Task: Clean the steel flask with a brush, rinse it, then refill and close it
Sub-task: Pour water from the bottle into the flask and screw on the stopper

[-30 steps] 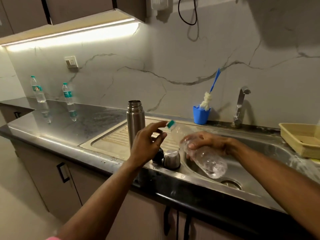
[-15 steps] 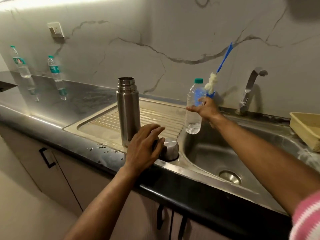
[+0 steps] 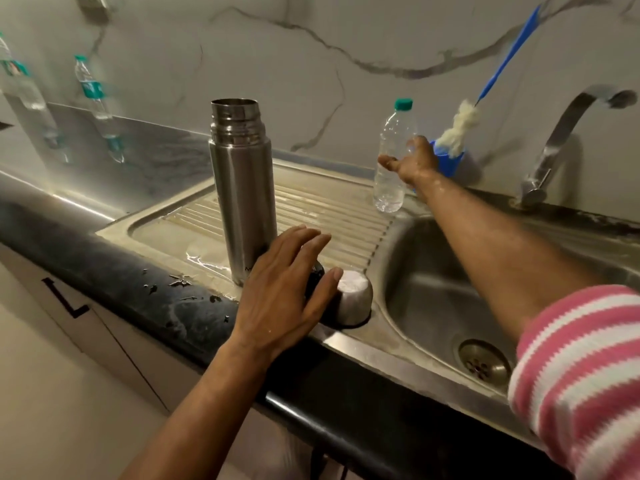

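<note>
L hand [image 3: 284, 292] flat over black stopper [image 3: 316, 276]

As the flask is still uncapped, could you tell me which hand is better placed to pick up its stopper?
The left hand: its fingers already lie over the dark stopper beside the flask, while the right hand is far off at the plastic bottle.

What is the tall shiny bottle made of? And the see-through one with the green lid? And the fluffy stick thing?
The flask looks like brushed steel: grey, with soft streaky reflections. The water bottle seems thin clear plastic, since you see through it, and its cap is matt green plastic. The brush has a glossy blue handle, probably plastic, and a cream fluffy head; sponge or soft fibre, I can't tell which.
</note>
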